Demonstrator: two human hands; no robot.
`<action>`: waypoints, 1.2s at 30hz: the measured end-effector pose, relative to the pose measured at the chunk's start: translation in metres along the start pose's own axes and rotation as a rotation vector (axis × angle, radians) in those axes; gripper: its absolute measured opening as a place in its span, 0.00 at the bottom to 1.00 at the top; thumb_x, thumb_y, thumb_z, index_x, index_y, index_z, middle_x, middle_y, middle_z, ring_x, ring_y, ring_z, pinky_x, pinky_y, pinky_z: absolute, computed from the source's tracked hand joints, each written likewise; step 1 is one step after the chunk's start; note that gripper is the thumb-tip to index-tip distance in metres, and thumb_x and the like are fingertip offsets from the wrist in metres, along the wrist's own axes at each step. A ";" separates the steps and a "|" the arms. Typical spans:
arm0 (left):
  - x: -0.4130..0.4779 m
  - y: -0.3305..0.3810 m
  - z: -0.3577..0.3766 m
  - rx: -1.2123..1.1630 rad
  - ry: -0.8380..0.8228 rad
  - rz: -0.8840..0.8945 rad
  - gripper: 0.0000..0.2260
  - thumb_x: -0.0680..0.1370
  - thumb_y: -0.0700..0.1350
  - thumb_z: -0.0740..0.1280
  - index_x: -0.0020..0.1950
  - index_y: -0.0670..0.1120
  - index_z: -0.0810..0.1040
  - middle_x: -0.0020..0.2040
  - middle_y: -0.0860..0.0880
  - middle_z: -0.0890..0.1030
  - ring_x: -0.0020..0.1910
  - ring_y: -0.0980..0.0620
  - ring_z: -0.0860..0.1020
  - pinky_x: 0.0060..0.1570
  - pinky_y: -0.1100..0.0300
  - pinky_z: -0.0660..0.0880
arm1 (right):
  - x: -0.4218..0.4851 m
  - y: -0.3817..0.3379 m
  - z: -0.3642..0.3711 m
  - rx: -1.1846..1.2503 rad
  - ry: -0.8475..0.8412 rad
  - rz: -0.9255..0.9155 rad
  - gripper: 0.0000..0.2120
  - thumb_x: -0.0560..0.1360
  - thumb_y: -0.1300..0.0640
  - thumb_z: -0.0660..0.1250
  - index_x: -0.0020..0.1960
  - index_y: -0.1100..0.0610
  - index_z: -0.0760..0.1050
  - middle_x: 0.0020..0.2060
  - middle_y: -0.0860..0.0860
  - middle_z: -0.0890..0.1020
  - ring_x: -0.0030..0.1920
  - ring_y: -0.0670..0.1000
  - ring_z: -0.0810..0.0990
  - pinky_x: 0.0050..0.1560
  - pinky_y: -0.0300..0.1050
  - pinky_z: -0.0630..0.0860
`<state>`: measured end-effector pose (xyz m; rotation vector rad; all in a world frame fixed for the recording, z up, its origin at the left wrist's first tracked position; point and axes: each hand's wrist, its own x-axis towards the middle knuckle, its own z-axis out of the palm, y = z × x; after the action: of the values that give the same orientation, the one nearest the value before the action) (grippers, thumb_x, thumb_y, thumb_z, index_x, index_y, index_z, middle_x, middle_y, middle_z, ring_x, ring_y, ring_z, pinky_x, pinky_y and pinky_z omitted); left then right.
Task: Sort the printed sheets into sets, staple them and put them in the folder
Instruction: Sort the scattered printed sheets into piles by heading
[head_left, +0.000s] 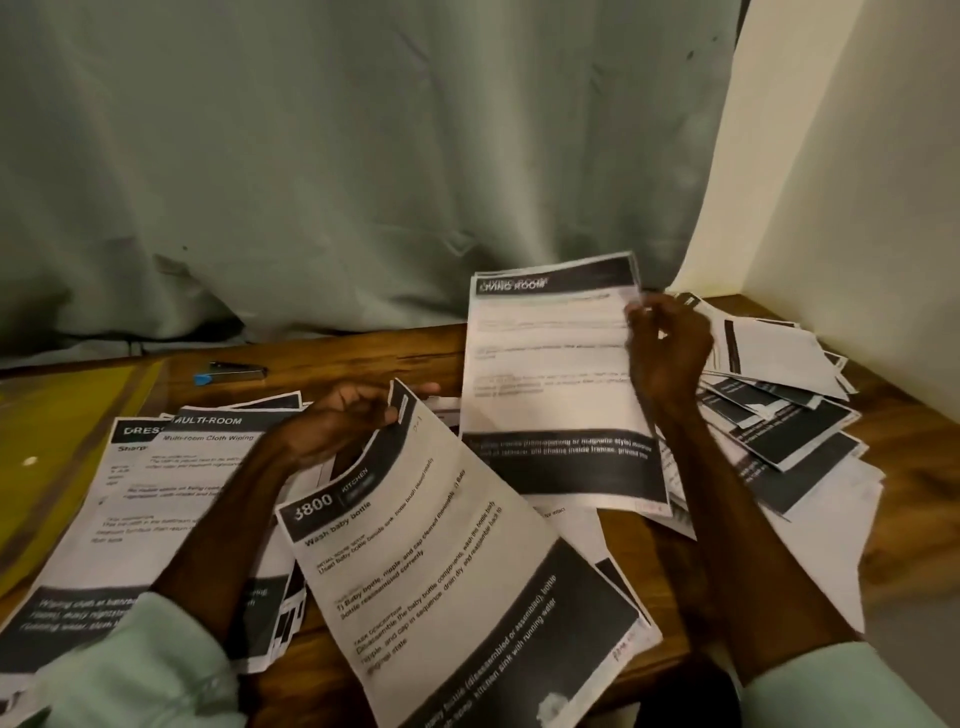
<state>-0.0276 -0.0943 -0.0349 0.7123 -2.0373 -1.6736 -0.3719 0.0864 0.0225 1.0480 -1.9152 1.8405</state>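
Your left hand (358, 415) pinches the kitchen sheet (441, 571) by its top edge, your right hand (667, 343) pinches the raised living-room sheet (550, 389), and the laid-out piles (197, 467) lie leftward, nearer your left hand.

Pale grey-green curtain (363, 156) hanging in folds across back, down to brown wooden table (363, 358). Plain cream wall (857, 182) at right, meeting table edge. Dim warm indoor light.
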 end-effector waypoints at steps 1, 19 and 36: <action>0.002 -0.005 -0.005 -0.011 0.010 0.002 0.14 0.81 0.41 0.69 0.66 0.46 0.81 0.66 0.47 0.81 0.66 0.44 0.79 0.67 0.42 0.73 | -0.010 0.002 0.002 -0.002 -0.097 -0.008 0.08 0.80 0.56 0.68 0.53 0.57 0.84 0.45 0.48 0.85 0.44 0.46 0.83 0.44 0.34 0.78; 0.001 0.032 0.045 0.392 0.045 0.157 0.06 0.79 0.45 0.72 0.54 0.47 0.85 0.49 0.54 0.87 0.46 0.52 0.86 0.44 0.61 0.81 | -0.112 -0.040 0.032 0.050 -0.854 0.099 0.08 0.80 0.55 0.68 0.47 0.57 0.85 0.41 0.45 0.86 0.40 0.42 0.83 0.43 0.34 0.78; -0.005 0.034 0.049 0.262 0.058 0.006 0.10 0.76 0.44 0.75 0.56 0.50 0.82 0.45 0.54 0.88 0.42 0.52 0.86 0.37 0.65 0.81 | -0.118 -0.022 0.008 -0.483 -0.873 0.173 0.20 0.67 0.50 0.82 0.53 0.59 0.82 0.56 0.56 0.85 0.55 0.57 0.85 0.50 0.45 0.81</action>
<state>-0.0580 -0.0482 -0.0111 0.8283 -2.2382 -1.3795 -0.2727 0.1156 -0.0395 1.6934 -2.7895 0.9020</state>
